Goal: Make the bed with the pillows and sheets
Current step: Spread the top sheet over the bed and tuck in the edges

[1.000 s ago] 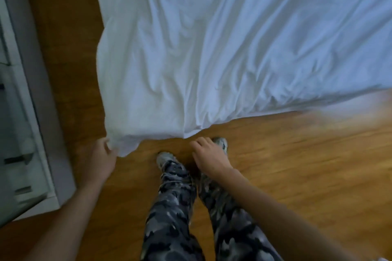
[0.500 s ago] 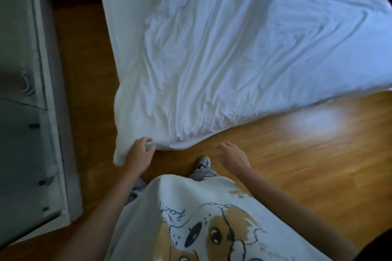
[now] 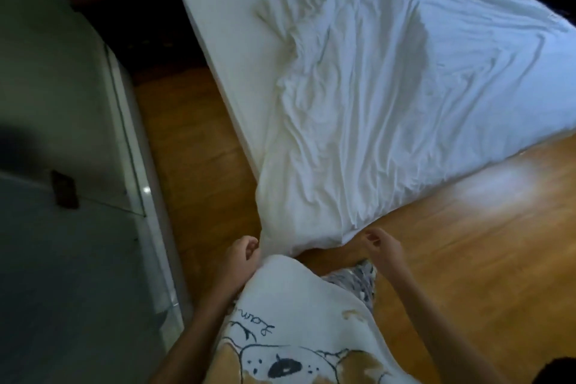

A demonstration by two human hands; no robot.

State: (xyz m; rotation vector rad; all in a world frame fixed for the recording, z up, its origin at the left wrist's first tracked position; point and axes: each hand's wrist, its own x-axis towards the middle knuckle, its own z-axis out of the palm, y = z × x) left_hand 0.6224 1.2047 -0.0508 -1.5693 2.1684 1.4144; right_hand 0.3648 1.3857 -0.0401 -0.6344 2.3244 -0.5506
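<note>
The rumpled white bedsheet (image 3: 389,97) runs lengthwise toward one o'clock; left hand (image 3: 241,259) loosely curled, right hand (image 3: 381,246) relaxed, both hold nothing.

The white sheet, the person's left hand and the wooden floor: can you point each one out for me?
white sheet (image 3: 389,109): head view, on its wrinkled middle.
left hand (image 3: 241,256): head view, on the knuckles beside the sheet's hanging corner.
wooden floor (image 3: 467,243): head view, on bare boards right of the hands.
</note>
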